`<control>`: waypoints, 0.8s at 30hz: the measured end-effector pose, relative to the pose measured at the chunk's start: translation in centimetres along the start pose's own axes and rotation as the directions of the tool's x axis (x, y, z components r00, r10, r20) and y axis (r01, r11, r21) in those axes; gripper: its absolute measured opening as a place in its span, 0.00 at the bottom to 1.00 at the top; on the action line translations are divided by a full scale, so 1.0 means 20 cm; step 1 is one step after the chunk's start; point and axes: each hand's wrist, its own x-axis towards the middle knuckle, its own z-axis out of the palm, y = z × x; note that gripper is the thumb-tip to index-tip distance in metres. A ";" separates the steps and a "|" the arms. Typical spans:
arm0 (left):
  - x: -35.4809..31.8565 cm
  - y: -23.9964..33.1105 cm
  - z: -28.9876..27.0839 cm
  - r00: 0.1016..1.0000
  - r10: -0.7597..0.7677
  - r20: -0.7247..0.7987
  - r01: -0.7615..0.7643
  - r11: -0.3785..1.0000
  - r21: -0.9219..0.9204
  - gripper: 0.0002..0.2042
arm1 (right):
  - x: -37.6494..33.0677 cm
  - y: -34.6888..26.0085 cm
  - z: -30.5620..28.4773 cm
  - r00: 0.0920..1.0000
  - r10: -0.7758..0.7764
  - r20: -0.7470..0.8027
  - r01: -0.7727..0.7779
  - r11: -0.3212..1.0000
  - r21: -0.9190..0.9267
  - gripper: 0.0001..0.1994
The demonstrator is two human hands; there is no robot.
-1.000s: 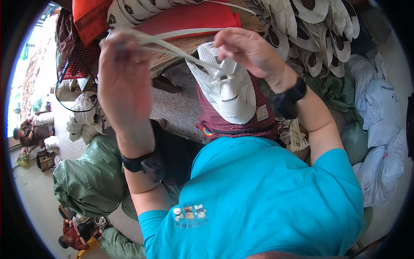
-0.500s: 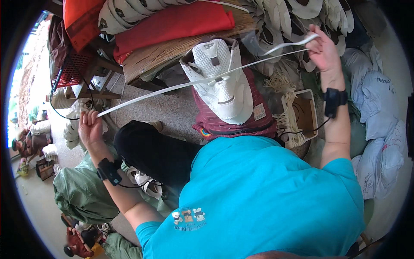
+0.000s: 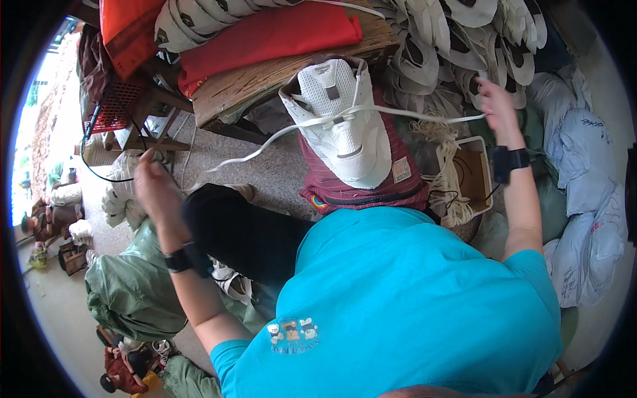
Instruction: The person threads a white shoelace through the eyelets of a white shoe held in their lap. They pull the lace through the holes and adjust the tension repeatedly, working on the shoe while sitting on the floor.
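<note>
A white shoelace (image 3: 262, 147) runs across the tongue of a white shoe upper (image 3: 345, 142), threaded near its middle. The upper lies toe toward me on a maroon striped cloth (image 3: 406, 169) over my lap. My right hand (image 3: 501, 116) is raised at the right, fingers closed on the lace where it reaches them. At the left, my left hand (image 3: 158, 189) is smeared by motion. The slack left part of the lace curves down beside it, and whether those fingers hold it is not visible.
A wooden bench (image 3: 232, 96) ahead carries a red cloth (image 3: 272, 50) and a row of shoe uppers (image 3: 199, 23). More uppers (image 3: 424, 63) hang at the upper right. Spare laces (image 3: 450, 182) drape over a white-rimmed bin (image 3: 479, 169). White sacks (image 3: 580, 159) stand at the right.
The lace was stretched taut between both hands and now sags, more so on the left. My left hand has moved slightly inward; my right hand has come down a little.
</note>
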 end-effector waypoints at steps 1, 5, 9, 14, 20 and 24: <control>-0.12 -0.02 0.18 0.996 0.005 0.089 -0.010 0.998 0.057 0.11 | -0.13 -0.01 0.20 0.991 0.012 0.133 -0.003 0.998 -0.066 0.14; -0.51 -0.11 0.78 0.919 -0.047 0.391 0.012 0.996 0.092 0.13 | -0.46 0.05 0.75 0.872 -0.092 0.480 0.156 0.983 -0.096 0.09; -0.67 -0.24 0.99 0.819 -0.073 0.569 0.045 0.997 0.063 0.13 | -0.59 0.11 0.97 0.721 -0.140 0.678 0.356 0.915 -0.190 0.09; -0.80 -0.28 1.02 0.784 -0.172 0.597 0.095 0.983 0.159 0.15 | -0.63 0.13 0.98 0.645 -0.059 0.762 0.402 0.874 -0.272 0.11; -0.79 -0.27 1.05 0.829 -0.272 0.489 0.184 0.958 0.221 0.14 | -0.65 0.07 1.00 0.710 -0.084 0.699 0.420 0.847 -0.325 0.11; -0.77 -0.24 1.05 0.811 -0.320 0.490 0.222 0.943 0.247 0.12 | -0.60 0.09 0.98 0.693 -0.192 0.695 0.526 0.793 -0.306 0.10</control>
